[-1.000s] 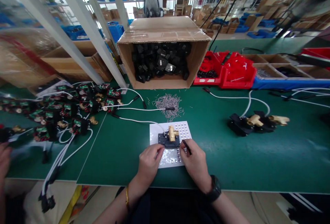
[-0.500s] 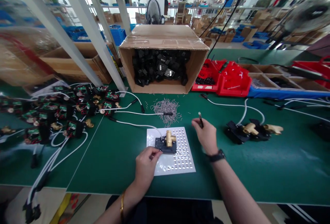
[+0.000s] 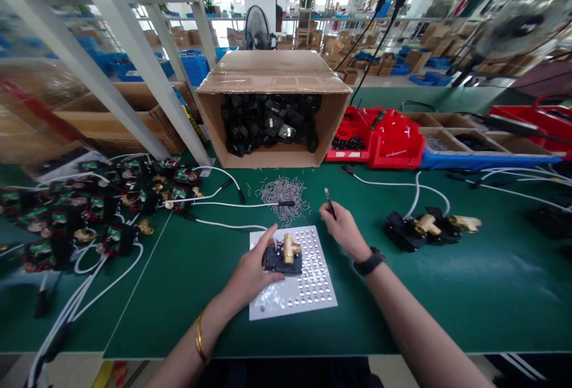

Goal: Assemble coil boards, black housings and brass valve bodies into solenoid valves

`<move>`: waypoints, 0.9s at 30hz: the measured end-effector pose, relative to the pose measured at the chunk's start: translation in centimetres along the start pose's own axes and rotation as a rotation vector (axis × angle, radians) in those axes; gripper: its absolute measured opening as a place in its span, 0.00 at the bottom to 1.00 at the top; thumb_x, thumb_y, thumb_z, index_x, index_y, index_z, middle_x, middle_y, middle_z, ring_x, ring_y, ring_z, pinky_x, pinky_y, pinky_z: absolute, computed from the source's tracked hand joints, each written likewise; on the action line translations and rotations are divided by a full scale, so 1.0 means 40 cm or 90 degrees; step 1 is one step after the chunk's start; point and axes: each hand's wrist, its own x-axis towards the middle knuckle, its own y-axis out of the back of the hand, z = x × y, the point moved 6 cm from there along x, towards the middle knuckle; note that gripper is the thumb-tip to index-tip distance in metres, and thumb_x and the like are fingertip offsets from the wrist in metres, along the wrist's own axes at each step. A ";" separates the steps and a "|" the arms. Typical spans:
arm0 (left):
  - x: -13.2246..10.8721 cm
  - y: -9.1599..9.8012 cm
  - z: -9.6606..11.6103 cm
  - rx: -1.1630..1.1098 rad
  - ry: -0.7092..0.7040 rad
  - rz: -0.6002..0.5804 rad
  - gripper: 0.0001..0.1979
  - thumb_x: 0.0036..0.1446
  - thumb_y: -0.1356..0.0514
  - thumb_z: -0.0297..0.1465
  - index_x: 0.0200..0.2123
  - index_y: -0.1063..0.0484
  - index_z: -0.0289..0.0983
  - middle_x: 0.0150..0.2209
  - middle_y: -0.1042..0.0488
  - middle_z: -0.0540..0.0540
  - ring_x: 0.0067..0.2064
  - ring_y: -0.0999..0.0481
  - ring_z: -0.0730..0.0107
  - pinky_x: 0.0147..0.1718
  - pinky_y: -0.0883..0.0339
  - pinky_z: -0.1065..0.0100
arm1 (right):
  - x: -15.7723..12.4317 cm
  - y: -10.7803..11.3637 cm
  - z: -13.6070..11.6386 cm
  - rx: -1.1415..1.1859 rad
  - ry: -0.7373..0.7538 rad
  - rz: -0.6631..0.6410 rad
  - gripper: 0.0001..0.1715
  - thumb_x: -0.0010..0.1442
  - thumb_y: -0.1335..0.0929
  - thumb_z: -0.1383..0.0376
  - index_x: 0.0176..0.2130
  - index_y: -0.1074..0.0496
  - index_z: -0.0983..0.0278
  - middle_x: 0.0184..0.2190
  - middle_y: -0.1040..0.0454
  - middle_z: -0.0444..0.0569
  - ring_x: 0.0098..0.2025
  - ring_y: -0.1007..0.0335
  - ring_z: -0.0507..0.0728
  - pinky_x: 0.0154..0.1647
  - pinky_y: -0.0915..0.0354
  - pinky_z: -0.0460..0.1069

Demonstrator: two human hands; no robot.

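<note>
On a white sheet (image 3: 272,309) with rows of small shiny round dots lies a black housing (image 3: 279,263), topped by a brass valve fitting (image 3: 290,249) and trailing a white cable. My left hand (image 3: 248,272) spans the housing's left side, thumb at the near edge and fingers at the far edge. To the right of the sheet, my right hand (image 3: 346,230) grips a slim dark pen-like tool (image 3: 329,202), its tip pointing up and away; its exact kind is unclear. A small dark round spot shows near the sheet's lower left corner.
Behind the sheet lies a pile of small metal pins (image 3: 286,194). A cardboard box (image 3: 272,72) of black housings stands at the back, with red bins (image 3: 397,137) beside it. Wired units (image 3: 116,239) crowd the left; two brass-fitted units (image 3: 424,227) sit right.
My left hand has gone from pinching at the housing's near left corner to spreading around its left side. My right hand still holds the tool, now a little nearer the sheet.
</note>
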 end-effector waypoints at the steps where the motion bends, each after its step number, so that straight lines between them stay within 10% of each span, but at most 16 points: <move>1: 0.001 -0.002 -0.008 0.002 -0.001 0.005 0.47 0.40 0.33 0.23 0.61 0.51 0.45 0.50 0.30 0.42 0.49 0.28 0.57 0.49 0.36 0.56 | -0.036 -0.015 -0.002 0.036 0.000 -0.030 0.11 0.62 0.41 0.60 0.35 0.37 0.65 0.21 0.42 0.39 0.19 0.46 0.49 0.20 0.46 0.44; 5: -0.006 -0.008 -0.032 -0.002 -0.002 0.029 0.45 0.40 0.35 0.23 0.61 0.49 0.45 0.48 0.28 0.45 0.47 0.27 0.60 0.48 0.34 0.60 | -0.128 -0.083 -0.020 0.122 0.007 -0.123 0.15 0.62 0.43 0.58 0.35 0.36 0.66 0.17 0.49 0.34 0.15 0.56 0.47 0.15 0.49 0.43; 10: -0.008 -0.008 -0.030 -0.034 0.042 0.028 0.44 0.40 0.35 0.21 0.60 0.48 0.43 0.47 0.27 0.45 0.47 0.27 0.62 0.49 0.35 0.60 | -0.108 -0.099 -0.056 0.102 0.071 -0.118 0.02 0.55 0.37 0.69 0.33 0.35 0.65 0.26 0.36 0.41 0.26 0.40 0.49 0.28 0.41 0.44; 19: -0.004 -0.008 -0.040 -0.038 0.064 0.027 0.44 0.40 0.34 0.22 0.60 0.47 0.43 0.47 0.27 0.45 0.48 0.27 0.60 0.49 0.36 0.60 | -0.119 -0.091 -0.084 0.030 0.174 -0.153 0.10 0.54 0.36 0.76 0.28 0.29 0.65 0.30 0.29 0.46 0.35 0.34 0.53 0.38 0.40 0.47; 27: -0.002 -0.020 -0.050 -0.069 0.095 -0.001 0.45 0.40 0.35 0.22 0.61 0.50 0.43 0.50 0.30 0.46 0.50 0.30 0.60 0.52 0.41 0.61 | -0.184 -0.047 -0.022 -0.050 0.011 -0.036 0.05 0.56 0.34 0.69 0.32 0.27 0.64 0.34 0.26 0.49 0.39 0.30 0.57 0.41 0.37 0.49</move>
